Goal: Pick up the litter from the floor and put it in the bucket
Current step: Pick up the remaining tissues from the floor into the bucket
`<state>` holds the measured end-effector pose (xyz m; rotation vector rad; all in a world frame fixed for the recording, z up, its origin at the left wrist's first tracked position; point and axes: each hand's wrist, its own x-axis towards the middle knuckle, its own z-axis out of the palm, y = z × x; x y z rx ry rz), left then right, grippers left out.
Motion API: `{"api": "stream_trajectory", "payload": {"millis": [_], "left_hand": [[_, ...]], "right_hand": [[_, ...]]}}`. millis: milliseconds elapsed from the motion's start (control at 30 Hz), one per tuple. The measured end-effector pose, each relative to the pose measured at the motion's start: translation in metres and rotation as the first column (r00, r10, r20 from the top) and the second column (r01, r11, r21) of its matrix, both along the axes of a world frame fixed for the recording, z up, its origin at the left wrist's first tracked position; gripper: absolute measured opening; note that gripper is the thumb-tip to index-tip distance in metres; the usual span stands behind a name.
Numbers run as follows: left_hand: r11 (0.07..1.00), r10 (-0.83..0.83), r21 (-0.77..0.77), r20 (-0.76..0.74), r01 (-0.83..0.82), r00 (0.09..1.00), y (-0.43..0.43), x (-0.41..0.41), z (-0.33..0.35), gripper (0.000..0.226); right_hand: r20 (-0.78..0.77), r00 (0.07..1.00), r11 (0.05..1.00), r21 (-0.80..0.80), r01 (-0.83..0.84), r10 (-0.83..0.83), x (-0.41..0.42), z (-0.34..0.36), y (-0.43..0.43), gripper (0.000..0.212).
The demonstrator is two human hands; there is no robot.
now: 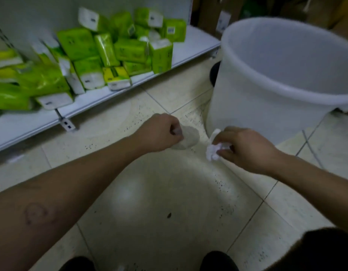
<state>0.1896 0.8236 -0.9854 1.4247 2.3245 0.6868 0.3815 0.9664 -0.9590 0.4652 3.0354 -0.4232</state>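
A large white plastic bucket (pixel 267 90) stands on the tiled floor at the upper right, its mouth showing nothing inside from here. My left hand (pixel 159 133) is closed around a greyish crumpled piece of litter (pixel 188 136), low over the floor to the left of the bucket's base. My right hand (pixel 245 149) is closed on a crumpled white tissue (pixel 213 152), with a white scrap (pixel 215 133) sticking up above the fingers. Both hands are close together in front of the bucket.
A low white shelf (pixel 102 98) along the left holds several green and white tissue packs (pixel 130 47). A small dark speck (pixel 169 215) lies on the pale tiles (pixel 169 192). My dark shoes (pixel 218 261) show at the bottom edge.
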Motion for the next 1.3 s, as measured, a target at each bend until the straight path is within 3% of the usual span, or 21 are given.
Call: {"api": "stream_trajectory", "payload": {"millis": [233,367,567,733,867,967,1100,1300], "left_hand": [[0.965,0.024,0.261,-0.055,-0.009,0.998,0.055,-0.027,0.102,0.009],[0.936,0.056,0.351,-0.073,-0.027,0.996,0.073,-0.042,0.148,0.011],[0.902,0.131,0.412,0.024,-0.129,0.991,0.098,-0.045,0.159,0.007],[0.888,0.148,0.416,0.143,-0.195,0.979,0.122,-0.027,0.153,0.015],[0.883,0.137,0.43,0.149,-0.189,0.979,0.136,-0.019,0.148,0.018],[0.868,0.146,0.448,0.184,-0.215,0.972,0.142,-0.012,0.137,0.014],[0.814,0.174,0.504,0.265,-0.29,0.948,0.151,-0.005,0.129,0.006],[0.758,0.146,0.61,0.189,-0.232,0.971,0.178,0.002,0.141,0.004]], "right_hand": [[-0.182,0.983,0.976,0.214,0.029,0.01,-0.04,0.094,0.024,0.022],[-0.219,0.969,0.962,0.218,0.164,-0.116,-0.067,0.14,0.044,0.022],[-0.27,0.875,0.906,0.025,0.423,-0.401,-0.088,0.169,0.082,0.023],[-0.258,0.723,0.765,-0.285,0.577,-0.641,-0.078,0.152,0.115,0.023],[-0.196,0.663,0.678,-0.393,0.622,-0.722,-0.062,0.115,0.136,0.016],[-0.12,0.653,0.63,-0.438,0.641,-0.748,-0.044,0.1,0.152,0.015],[-0.132,0.604,0.592,-0.442,0.674,-0.786,-0.032,0.094,0.174,0.023],[-0.199,0.565,0.587,-0.451,0.672,-0.801,-0.039,0.101,0.187,0.04]]}}
